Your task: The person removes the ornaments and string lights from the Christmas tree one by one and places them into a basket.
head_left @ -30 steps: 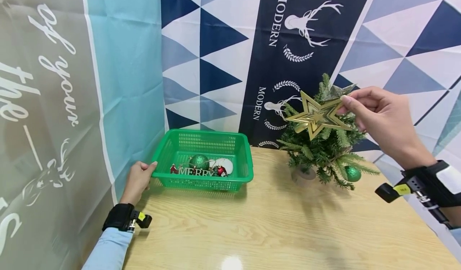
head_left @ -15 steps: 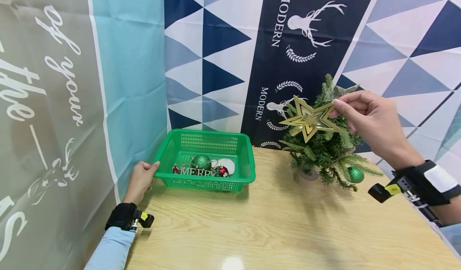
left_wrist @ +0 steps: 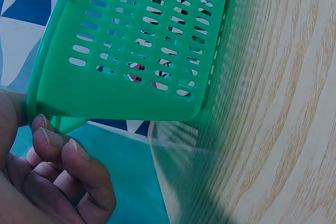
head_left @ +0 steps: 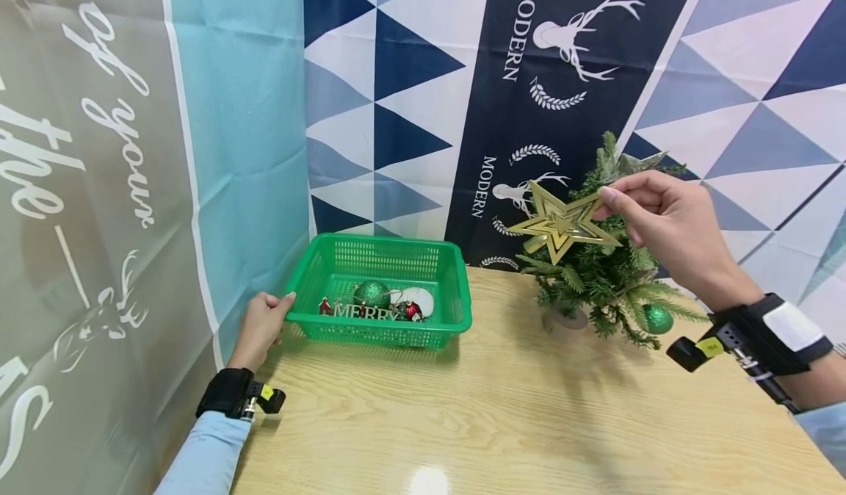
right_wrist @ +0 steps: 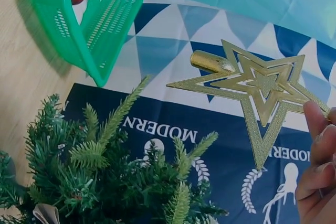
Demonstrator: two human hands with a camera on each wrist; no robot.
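Observation:
My right hand (head_left: 674,227) pinches one point of a gold star tree topper (head_left: 560,223) between thumb and fingers. In the right wrist view the star (right_wrist: 265,85) shows its short tube-shaped base (right_wrist: 210,61). It hangs in the air, overlapping the left side of a small Christmas tree (head_left: 601,275) in the head view. At the left, my left hand (head_left: 260,326) grips the near left corner of a green plastic basket (head_left: 380,330). Its thumb lies over the rim and the fingers curl below, as the left wrist view shows at the basket rim (left_wrist: 39,72).
In the basket lie a green glitter ball (head_left: 372,294), a MERRY sign (head_left: 363,311), a white round piece (head_left: 416,302) and a red ornament (head_left: 413,310). On the tree hang a green ball (head_left: 657,319) and a silver star (head_left: 641,163). Printed cloth walls (head_left: 410,113) stand behind the wooden table (head_left: 463,421).
My right hand has moved left and slightly down with the gold star, away from the silver star on the tree. My left hand keeps its grip on the basket corner.

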